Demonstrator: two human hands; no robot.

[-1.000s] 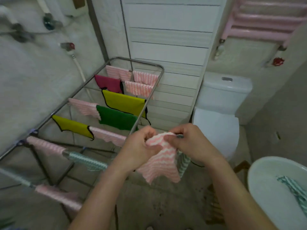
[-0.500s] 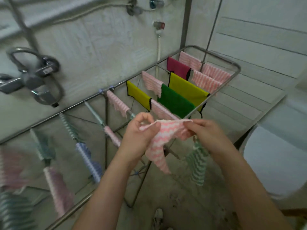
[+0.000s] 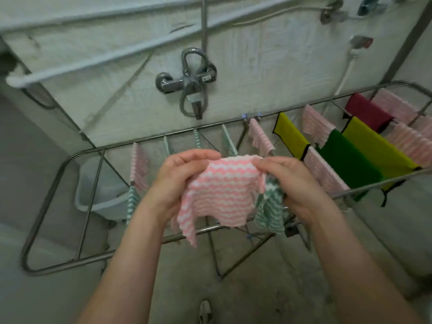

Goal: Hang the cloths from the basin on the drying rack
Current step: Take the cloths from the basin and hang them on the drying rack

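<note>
A pink-and-white wavy striped cloth [image 3: 222, 192] is stretched between my two hands over the metal drying rack [image 3: 53, 183]. My left hand [image 3: 180, 176] pinches its left top edge. My right hand [image 3: 294, 181] pinches the right top edge and also holds a green-and-white striped cloth [image 3: 268, 211] that hangs below it. Several pink, green-striped, yellow, green and magenta cloths hang on the rack's bars. The basin is out of view.
A chrome shower mixer tap [image 3: 187, 83] with a hose sits on the white wall behind the rack. A white plastic bin [image 3: 100, 195] stands under the rack's left end. White pipes run along the wall. Bare concrete floor lies below me.
My view has swung left along the rack to its left section. Both hands kept the pink cloth and spread it wider; the toilet and basin have left the frame.
</note>
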